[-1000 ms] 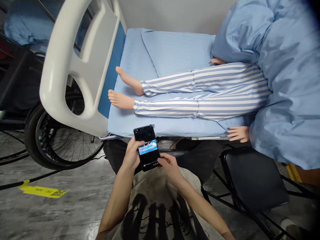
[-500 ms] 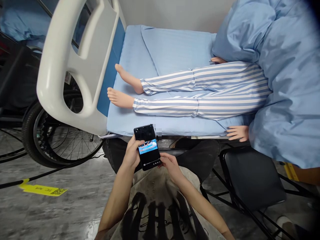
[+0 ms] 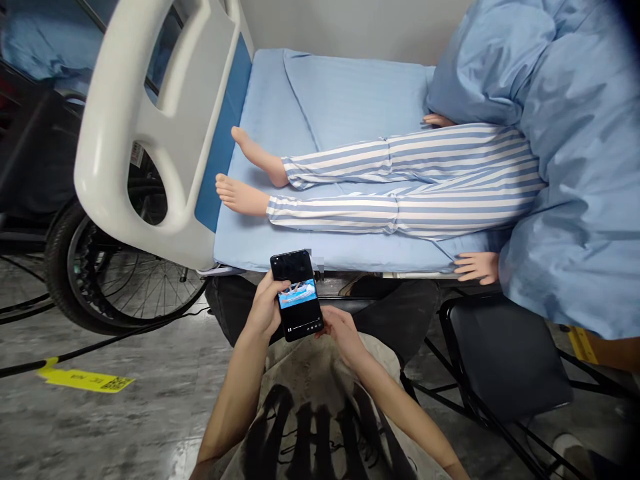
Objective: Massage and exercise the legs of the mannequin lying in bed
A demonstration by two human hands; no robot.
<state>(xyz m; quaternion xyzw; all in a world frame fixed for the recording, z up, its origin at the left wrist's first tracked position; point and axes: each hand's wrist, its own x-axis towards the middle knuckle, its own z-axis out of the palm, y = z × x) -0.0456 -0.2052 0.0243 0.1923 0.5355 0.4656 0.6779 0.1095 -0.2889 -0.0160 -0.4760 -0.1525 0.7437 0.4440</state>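
Observation:
A black smartphone (image 3: pixel 299 267) is held upright over my lap, its screen lit with a video of legs on a blue bed. My left hand (image 3: pixel 265 308) is closed around its left edge, with the thumb lying over the screen. At the lower right corner, my right hand (image 3: pixel 344 332) has its fingers bent against the phone's edge; some fingertips are hidden behind it. Beyond the phone, a manikin in blue-and-white striped trousers (image 3: pixel 345 215) lies on a bed with a light blue sheet (image 3: pixel 350 87). Its bare feet (image 3: pixel 245 197) point left.
A blue quilt (image 3: pixel 565 173) covers the manikin's upper part, and one manikin hand (image 3: pixel 477 267) sticks out over the bed edge. The white footboard (image 3: pixel 103 160) rises at left, beside a wheelchair wheel (image 3: pixel 120 280). A black folding chair (image 3: pixel 505 353) stands at right. A yellow tag (image 3: pixel 90 380) hangs lower left.
The phone has shifted very slightly right in the picture. My right thumb has drawn back a little from the screen's lower right corner. The bed and manikin look the same.

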